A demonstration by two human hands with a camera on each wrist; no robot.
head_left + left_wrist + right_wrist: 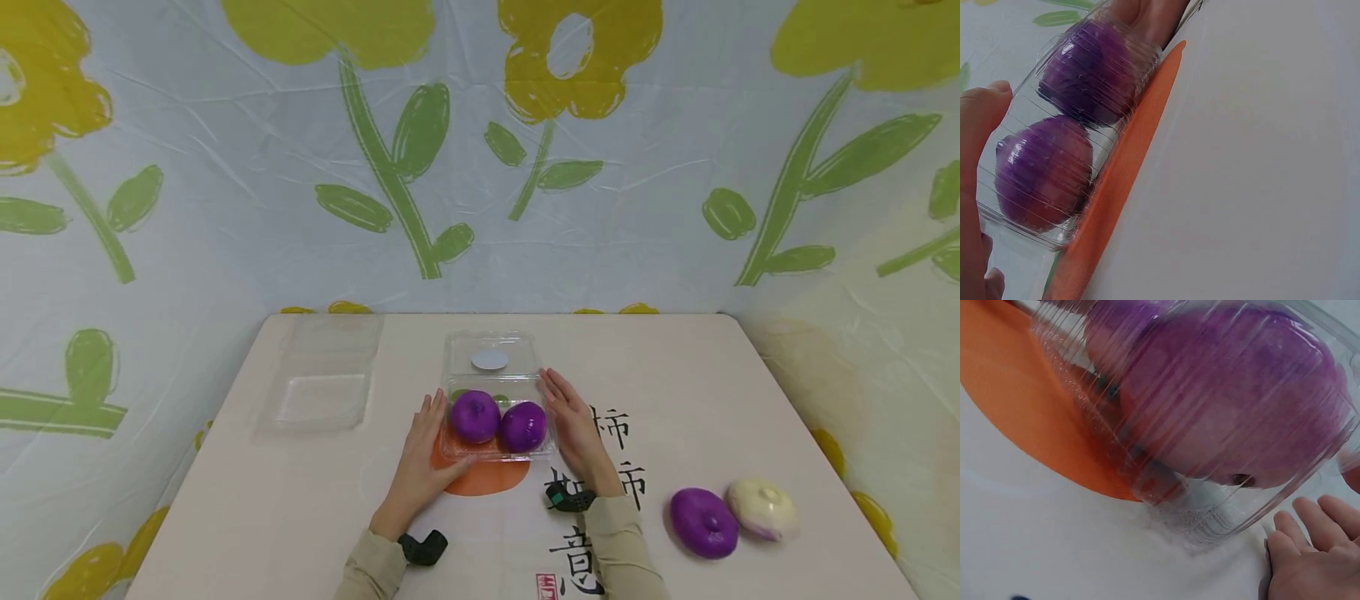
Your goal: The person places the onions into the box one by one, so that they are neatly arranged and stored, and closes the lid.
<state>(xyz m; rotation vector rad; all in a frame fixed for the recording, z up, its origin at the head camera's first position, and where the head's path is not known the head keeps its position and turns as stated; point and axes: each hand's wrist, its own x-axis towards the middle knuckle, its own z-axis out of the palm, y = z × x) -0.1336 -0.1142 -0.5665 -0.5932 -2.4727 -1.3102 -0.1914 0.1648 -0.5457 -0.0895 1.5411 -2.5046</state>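
Observation:
A clear plastic clamshell box [543, 454] stands in the middle of the table with its lid [517, 343] folded back. Two glossy purple, turnip-like vegetables [476, 417] [522, 427] lie side by side in its base; the wrist views show paler undersides through the ribbed wall. My left hand [422, 458] is at the box's left side, thumb spread toward the front edge. On the opposite side, my right hand [573, 425] has its fingers extended along the wall. Whether either hand presses on the plastic, I cannot tell.
Another clear box [318, 387] stands unlidded at the left rear. Toward the right front lie a purple turnip-like vegetable [703, 523] and a cream one [762, 508] with a purple edge, touching. The tabletop [247, 517] bears an orange print and black characters. Flowered cloth [600, 267] surrounds it.

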